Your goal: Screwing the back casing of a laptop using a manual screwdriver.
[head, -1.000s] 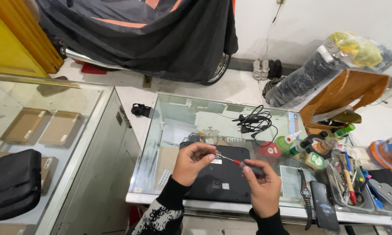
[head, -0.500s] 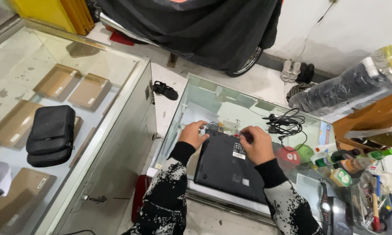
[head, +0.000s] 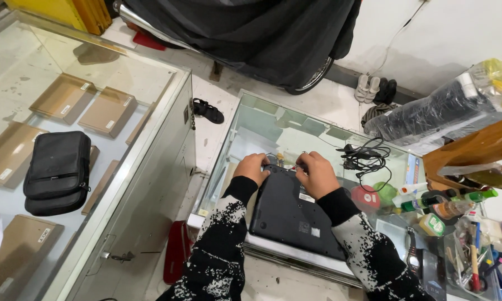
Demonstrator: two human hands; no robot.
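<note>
1. Lying bottom-up on a glass counter (head: 273, 125), a black laptop (head: 287, 212) sits near the counter's front edge, with both hands at its far edge.
2. Left hand (head: 252, 167) rests on the far left corner, fingers curled down over the edge and touching the casing.
3. Right hand (head: 317, 174) has its fingers bent and pinched around a thin red-tipped tool (head: 293, 166), whose tip is at the laptop's far edge.
4. Two small white labels (head: 307, 197) sit on the laptop's underside, one near the right wrist, one nearer the front.
5. Just right of the laptop lies a round red lid (head: 365, 197), with a green one (head: 384, 190) behind it.
6. Coiled black cables (head: 362, 157) lie behind the right hand.
7. Bottles (head: 438, 202) with green and white caps stand further right, beside a clear tray (head: 474, 253) holding assorted tools.
8. Across a gap to the left, a second glass case (head: 122, 167) holds flat brown boxes (head: 64, 97), each with a small white label; a black pouch (head: 57, 170) lies on its top.
</note>
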